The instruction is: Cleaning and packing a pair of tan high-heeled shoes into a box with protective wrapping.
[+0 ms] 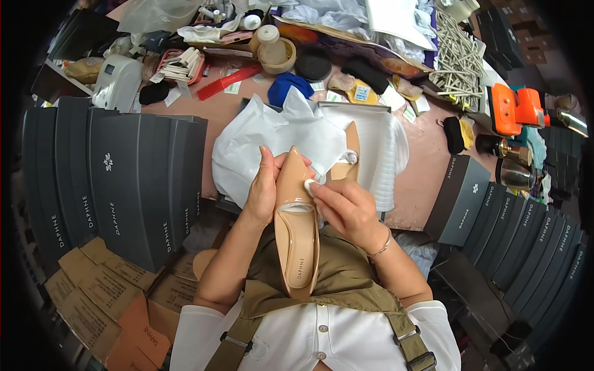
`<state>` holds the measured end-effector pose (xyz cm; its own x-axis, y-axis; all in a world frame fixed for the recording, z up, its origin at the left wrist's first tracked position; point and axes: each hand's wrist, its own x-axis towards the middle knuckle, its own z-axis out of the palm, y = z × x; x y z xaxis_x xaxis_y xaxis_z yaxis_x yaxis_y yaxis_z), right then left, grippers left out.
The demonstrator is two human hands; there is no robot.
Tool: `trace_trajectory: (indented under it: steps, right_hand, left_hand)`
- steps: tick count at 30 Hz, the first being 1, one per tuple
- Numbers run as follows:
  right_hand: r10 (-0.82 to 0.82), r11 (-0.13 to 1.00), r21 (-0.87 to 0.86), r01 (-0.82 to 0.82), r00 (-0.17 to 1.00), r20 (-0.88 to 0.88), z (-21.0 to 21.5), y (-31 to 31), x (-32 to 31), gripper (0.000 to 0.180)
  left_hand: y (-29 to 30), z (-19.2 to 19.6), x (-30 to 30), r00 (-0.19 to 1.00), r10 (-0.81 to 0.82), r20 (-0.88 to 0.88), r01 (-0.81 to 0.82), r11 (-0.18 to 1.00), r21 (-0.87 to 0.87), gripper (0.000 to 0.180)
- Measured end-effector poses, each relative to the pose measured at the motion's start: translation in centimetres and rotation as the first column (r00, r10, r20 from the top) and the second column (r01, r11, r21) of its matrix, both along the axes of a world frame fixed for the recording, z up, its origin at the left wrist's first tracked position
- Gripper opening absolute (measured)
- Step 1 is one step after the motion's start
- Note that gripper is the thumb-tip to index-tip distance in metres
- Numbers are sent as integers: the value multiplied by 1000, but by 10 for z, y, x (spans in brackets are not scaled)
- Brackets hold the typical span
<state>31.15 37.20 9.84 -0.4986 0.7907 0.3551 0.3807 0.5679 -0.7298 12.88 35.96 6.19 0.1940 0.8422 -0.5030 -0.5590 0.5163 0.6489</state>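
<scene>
A beige patent shoe (pixel 293 185) with a pointed toe is held in front of my chest, toe pointing away from me and insole upward. My left hand (pixel 267 185) wraps its toe part from the left, thumb up along the side and fingers behind. My right hand (pixel 348 207) pinches a small white pad (pixel 309 184) against the right side of the toe. Just beyond, the matching shoe (pixel 352 147) lies in an open shoebox with white tissue paper (pixel 247 139) and a white padded sheet (pixel 378 167).
Dark grey shoeboxes (pixel 133 179) stand in a row at left, and more (pixel 513 229) at right. A red comb (pixel 229 82), blue cloth (pixel 289 88) and round tub (pixel 276 55) lie at the back. An orange heat-gun-like tool (pixel 516 110) sits far right. Brown cartons (pixel 93 290) are stacked lower left.
</scene>
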Motion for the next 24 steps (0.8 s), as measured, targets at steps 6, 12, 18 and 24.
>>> trace_trajectory:
  steps: [6, 12, 18, 24]
  right_hand:
    - [55, 994, 88, -61, 996, 72, -12, -10, 9, 41]
    - [183, 982, 14, -187, 970, 160, -9, -7, 6, 45]
    - [176, 982, 32, -185, 966, 187, -23, 25, -14, 46]
    - [153, 987, 32, -157, 983, 96, -18, -10, -6, 43]
  left_hand:
    - [-8, -2, 15, 1000, 0, 5, 1, 999, -34, 84]
    - [-18, -16, 16, 999, 12, -34, -13, 1000, -21, 81]
    - [-19, 7, 28, 993, 114, -16, -115, 989, -94, 80]
    - [-27, -8, 9, 997, 68, -25, -67, 997, 29, 79]
